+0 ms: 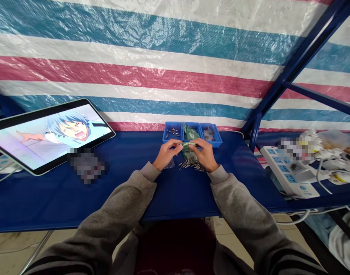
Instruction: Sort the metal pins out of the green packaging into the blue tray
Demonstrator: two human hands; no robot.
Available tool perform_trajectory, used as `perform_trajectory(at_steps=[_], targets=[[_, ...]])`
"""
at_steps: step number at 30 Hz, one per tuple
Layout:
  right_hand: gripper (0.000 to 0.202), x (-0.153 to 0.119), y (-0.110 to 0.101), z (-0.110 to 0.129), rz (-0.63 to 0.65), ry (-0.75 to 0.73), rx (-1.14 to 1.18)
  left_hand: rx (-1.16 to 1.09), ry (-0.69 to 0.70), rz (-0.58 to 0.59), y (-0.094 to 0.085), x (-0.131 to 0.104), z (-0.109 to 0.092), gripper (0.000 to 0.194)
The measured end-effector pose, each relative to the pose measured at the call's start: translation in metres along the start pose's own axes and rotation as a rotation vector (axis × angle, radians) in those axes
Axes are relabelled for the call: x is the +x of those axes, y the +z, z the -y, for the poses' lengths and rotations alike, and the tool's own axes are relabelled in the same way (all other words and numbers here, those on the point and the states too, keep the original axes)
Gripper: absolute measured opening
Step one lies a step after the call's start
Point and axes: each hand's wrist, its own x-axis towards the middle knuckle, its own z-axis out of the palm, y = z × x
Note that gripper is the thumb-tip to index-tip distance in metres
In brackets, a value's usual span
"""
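Note:
Between both hands a small green plastic bag (189, 154) is held up by its top edge. My left hand (166, 153) pinches the left end of that edge, and my right hand (206, 155) pinches the right end. Just below the bag lies a loose pile of small, thin metal pieces (192, 165) whose exact kind is too small to tell. A clear plastic bag (170, 164) lies beside my left hand. Right behind the hands stands a blue tray (218, 143) with three compartments: thin metal pieces at left, green bags in the middle, clear bags at right.
A tablet (57, 133) showing a cartoon leans at the left of the blue table (180, 198), with a blurred-out object before it. At right are a white power strip (286, 172), cables and crumpled plastic. A blue metal frame post (278, 84) rises behind; striped sheeting hangs at the back.

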Motion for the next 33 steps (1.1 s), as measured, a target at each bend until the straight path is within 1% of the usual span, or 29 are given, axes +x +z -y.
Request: perform_trajectory(at_steps=[1, 3, 5, 8, 10, 12, 13, 15, 17, 18, 20, 22, 23, 25, 26, 29, 30, 31, 33], targets=[[0.023, -0.0003, 0.0002, -0.0003, 0.014, 0.051, 0.056, 0.033, 0.007, 0.007, -0.0001, 0.0003, 0.0015, 0.035], [0.034, -0.0011, 0.0001, 0.0003, 0.042, 0.130, 0.149, 0.026, -0.017, 0.034, -0.0005, 0.0009, 0.0032, 0.034], [0.036, -0.0015, -0.0007, 0.0020, 0.048, 0.140, 0.173, -0.046, -0.056, 0.044, -0.0010, 0.0010, 0.0029, 0.034], [0.033, -0.0011, -0.0027, 0.0043, 0.046, 0.017, 0.105, -0.161, -0.085, 0.025, -0.0017, 0.0006, 0.0005, 0.042], [0.028, -0.0003, -0.0033, 0.0043, 0.054, -0.093, 0.034, -0.185, -0.106, 0.046, -0.0017, 0.0002, -0.0003, 0.042], [0.020, 0.0002, -0.0028, 0.0027, 0.052, -0.160, -0.025, -0.130, -0.117, 0.081, -0.0009, 0.0000, 0.0002, 0.037], [0.017, 0.0003, -0.0022, 0.0014, 0.040, -0.168, -0.041, -0.073, -0.103, 0.084, -0.0003, -0.0001, 0.0006, 0.035], [0.016, 0.0000, -0.0007, -0.0014, 0.008, -0.136, -0.047, 0.057, -0.036, 0.053, 0.0008, -0.0003, 0.0012, 0.035], [0.015, -0.0006, 0.0009, -0.0031, -0.029, -0.057, -0.017, 0.143, 0.024, 0.019, 0.0013, -0.0006, 0.0006, 0.042], [0.016, -0.0009, 0.0016, -0.0032, -0.035, -0.011, 0.011, 0.164, 0.031, 0.027, 0.0012, -0.0009, -0.0001, 0.046], [0.023, -0.0011, 0.0024, -0.0018, -0.016, 0.076, 0.091, 0.191, 0.004, 0.097, 0.0007, -0.0018, -0.0018, 0.051], [0.033, -0.0009, 0.0024, 0.0006, 0.013, 0.135, 0.176, 0.227, -0.018, 0.150, 0.0005, -0.0030, -0.0029, 0.048], [0.036, -0.0006, 0.0023, 0.0016, 0.021, 0.155, 0.211, 0.234, -0.021, 0.149, 0.0007, -0.0036, -0.0028, 0.044], [0.034, -0.0001, 0.0017, 0.0026, 0.028, 0.185, 0.252, 0.199, -0.029, 0.098, 0.0016, -0.0046, -0.0020, 0.032], [0.032, 0.0001, 0.0015, 0.0024, 0.031, 0.197, 0.261, 0.164, -0.035, 0.066, 0.0022, -0.0050, -0.0014, 0.031], [0.028, -0.0002, 0.0010, 0.0012, 0.040, 0.214, 0.250, 0.064, -0.051, 0.022, 0.0034, -0.0052, -0.0013, 0.049], [0.028, -0.0006, 0.0008, 0.0012, 0.036, 0.203, 0.228, 0.045, -0.052, 0.021, 0.0034, -0.0050, -0.0018, 0.051], [0.029, -0.0009, 0.0004, 0.0016, 0.027, 0.173, 0.194, 0.026, -0.052, 0.021, 0.0032, -0.0045, -0.0026, 0.051], [0.029, -0.0016, -0.0005, 0.0035, 0.022, 0.066, 0.097, -0.024, -0.057, 0.013, 0.0020, -0.0032, -0.0037, 0.052]])
